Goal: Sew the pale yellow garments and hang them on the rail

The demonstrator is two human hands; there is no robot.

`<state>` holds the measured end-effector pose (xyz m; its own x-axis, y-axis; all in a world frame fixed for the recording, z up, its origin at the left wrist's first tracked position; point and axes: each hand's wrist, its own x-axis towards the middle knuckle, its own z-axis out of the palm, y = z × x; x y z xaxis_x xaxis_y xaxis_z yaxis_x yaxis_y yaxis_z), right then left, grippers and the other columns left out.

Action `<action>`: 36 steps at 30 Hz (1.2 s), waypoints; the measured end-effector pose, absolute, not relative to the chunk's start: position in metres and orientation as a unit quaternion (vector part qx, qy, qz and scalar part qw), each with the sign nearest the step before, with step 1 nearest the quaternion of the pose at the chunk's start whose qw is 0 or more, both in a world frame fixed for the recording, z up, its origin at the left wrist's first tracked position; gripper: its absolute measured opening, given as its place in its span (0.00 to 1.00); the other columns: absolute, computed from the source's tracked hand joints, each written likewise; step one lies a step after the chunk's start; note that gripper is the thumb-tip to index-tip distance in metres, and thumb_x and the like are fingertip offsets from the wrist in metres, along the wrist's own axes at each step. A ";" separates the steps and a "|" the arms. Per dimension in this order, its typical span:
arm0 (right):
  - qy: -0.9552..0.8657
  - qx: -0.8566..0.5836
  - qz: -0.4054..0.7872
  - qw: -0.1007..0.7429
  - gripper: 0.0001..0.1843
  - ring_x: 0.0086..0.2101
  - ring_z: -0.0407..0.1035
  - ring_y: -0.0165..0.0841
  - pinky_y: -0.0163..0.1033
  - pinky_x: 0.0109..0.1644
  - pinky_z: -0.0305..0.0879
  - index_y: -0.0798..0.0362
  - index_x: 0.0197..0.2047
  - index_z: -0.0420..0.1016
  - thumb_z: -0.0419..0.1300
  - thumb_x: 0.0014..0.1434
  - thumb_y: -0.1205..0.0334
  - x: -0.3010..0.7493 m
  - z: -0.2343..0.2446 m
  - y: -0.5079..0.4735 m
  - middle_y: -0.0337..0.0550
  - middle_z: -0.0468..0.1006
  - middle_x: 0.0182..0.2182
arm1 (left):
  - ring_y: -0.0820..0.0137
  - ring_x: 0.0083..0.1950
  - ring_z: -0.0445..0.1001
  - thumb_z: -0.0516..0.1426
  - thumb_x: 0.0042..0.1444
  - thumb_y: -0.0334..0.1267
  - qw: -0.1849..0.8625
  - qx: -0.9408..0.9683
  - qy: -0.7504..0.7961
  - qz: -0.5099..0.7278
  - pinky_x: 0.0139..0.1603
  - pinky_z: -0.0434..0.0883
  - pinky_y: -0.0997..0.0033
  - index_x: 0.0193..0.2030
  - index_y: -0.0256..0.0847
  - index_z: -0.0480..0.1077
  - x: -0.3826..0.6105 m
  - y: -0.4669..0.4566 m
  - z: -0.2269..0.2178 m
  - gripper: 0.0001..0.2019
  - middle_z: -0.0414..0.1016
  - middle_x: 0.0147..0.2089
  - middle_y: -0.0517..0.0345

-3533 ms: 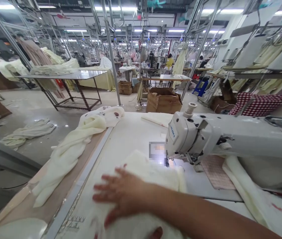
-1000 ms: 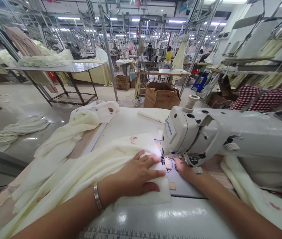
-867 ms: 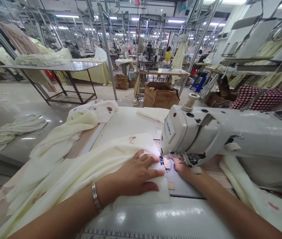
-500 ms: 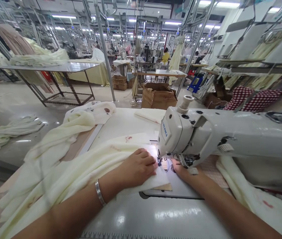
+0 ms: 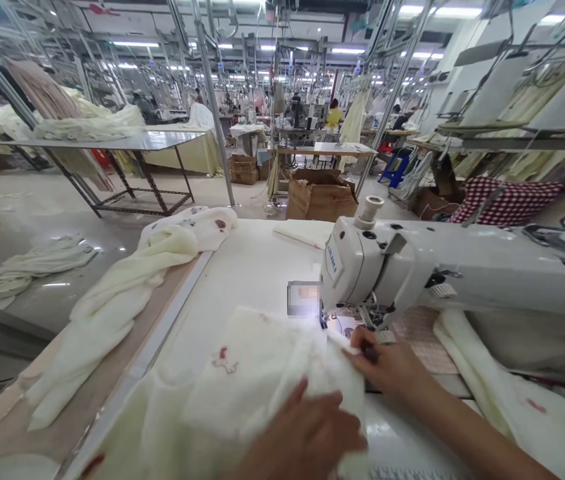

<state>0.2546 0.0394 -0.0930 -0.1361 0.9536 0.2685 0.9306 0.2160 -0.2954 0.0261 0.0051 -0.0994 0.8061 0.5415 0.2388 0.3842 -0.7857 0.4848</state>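
Observation:
A cream fabric piece [image 5: 257, 353] with a small reddish print is spread over the sewing machine bed, one edge close to the needle area. My right hand [image 5: 387, 363] pinches the fabric's right edge just in front of the presser foot [image 5: 323, 321]. Lower down and blurred, my left hand [image 5: 307, 433] lies over the near part of the cloth, fingers apart. The white sewing machine [image 5: 352, 260] has its head to the right of the fabric, with its lamp lighting the needle spot.
More cream cloth [image 5: 127, 287] drapes along the table's left side. Another cream bundle [image 5: 492, 380] lies under the machine arm at right. A folded piece [image 5: 297, 235] sits behind the head. Beyond stand a cardboard box [image 5: 320, 197] and a metal-legged table [image 5: 112, 141].
My left hand has drawn back from the needle toward me, and the fabric has shifted and turned with it. My right hand has come out from behind the needle and grips the cloth's edge.

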 end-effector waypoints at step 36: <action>-0.846 -0.528 -0.004 0.077 0.35 0.59 0.55 0.46 0.62 0.58 0.53 0.57 0.66 0.47 0.48 0.63 0.47 0.252 -0.104 0.017 0.57 0.62 0.58 | 0.62 0.59 0.61 0.47 0.64 0.43 0.060 0.959 0.244 0.134 0.59 0.57 0.52 0.51 0.41 0.62 0.042 0.094 -0.094 0.13 0.62 0.60 0.51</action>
<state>0.2517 0.0166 -0.1041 -0.4312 0.8923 0.1338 0.8935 0.4429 -0.0742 0.0416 0.0936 -0.0940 0.8452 0.4841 0.2266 0.4519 -0.8736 0.1807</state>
